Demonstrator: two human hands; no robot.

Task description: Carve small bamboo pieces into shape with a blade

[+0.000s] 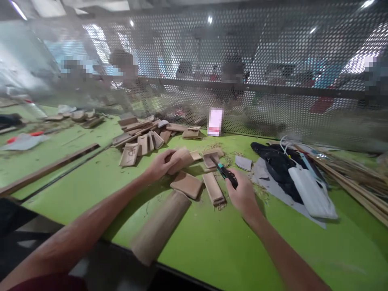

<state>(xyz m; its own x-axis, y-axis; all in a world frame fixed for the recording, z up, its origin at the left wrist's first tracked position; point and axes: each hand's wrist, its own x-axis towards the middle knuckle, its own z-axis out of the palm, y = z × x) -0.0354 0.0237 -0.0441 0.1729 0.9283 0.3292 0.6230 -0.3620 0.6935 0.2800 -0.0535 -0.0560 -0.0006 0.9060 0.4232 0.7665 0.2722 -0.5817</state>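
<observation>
My left hand (163,163) is closed around a tan wooden piece (182,157) near the middle of the green table (212,246). My right hand (242,194) grips a utility knife (226,173) with a black and teal handle, its tip pointing up and left toward a small wooden block (211,157). Two flat wooden pieces (187,184) (214,188) lie between my hands. A longer rounded wooden piece (160,226) lies near the table's front edge, below my left hand.
A heap of wooden pieces (142,139) sits behind my left hand. Right of me lie a black cloth (275,161), a white pouch (312,194) and long bamboo strips (354,178). A perforated metal screen (242,60) walls the back. Wood shavings are scattered about.
</observation>
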